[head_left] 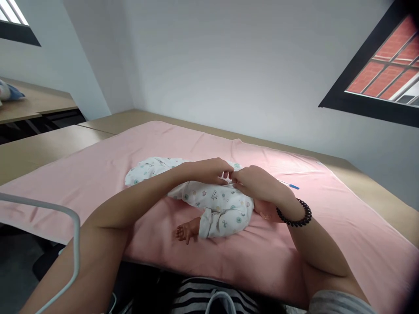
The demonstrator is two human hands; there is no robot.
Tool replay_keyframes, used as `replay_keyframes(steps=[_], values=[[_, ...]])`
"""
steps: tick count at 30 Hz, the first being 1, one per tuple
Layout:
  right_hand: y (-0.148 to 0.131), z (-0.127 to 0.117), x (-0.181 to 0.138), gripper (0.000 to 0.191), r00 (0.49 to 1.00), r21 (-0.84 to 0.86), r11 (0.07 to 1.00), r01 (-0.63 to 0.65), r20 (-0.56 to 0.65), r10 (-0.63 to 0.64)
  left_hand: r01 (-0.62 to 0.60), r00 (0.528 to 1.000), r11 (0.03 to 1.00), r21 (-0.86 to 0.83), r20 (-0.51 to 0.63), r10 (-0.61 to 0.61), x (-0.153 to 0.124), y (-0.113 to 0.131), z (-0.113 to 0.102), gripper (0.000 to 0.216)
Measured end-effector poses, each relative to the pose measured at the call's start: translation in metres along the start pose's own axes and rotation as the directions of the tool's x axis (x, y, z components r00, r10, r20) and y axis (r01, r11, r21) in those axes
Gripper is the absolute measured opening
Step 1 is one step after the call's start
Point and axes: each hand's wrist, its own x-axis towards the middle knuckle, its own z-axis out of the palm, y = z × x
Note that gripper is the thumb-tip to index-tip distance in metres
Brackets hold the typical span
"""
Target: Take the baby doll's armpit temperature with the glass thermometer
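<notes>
A baby doll (225,213) in a white romper (212,196) with small printed figures lies on the pink cloth, its head end to the right. One doll hand (186,231) sticks out of the near sleeve. Over the doll's chest, my left hand (214,170) has its fingers bent and pinched on the front of the romper. My right hand (253,181) meets it there, fingers closed on the same part of the fabric. The fingertips nearly touch each other. Most of the doll's head is hidden behind my right hand and wrist.
A pink cloth (327,209) covers most of the table (347,168). Beyond my right hand lies a thin white stick with a blue end (293,186). A grey curved tube (77,235) crosses the lower left. A wall stands behind the table.
</notes>
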Motion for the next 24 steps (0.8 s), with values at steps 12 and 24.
replay_keyframes(steps=[12,24], values=[[0.000,0.013,0.003,0.029,0.996,-0.077,0.994,-0.084,-0.047,0.080,-0.060,0.998,0.984,-0.167,0.008,0.062,0.010,-0.018,0.008,0.021],[0.003,0.017,0.003,0.027,0.991,-0.023,0.994,-0.110,-0.073,0.108,-0.056,0.996,0.985,-0.164,-0.073,0.044,0.012,-0.013,0.017,0.012]])
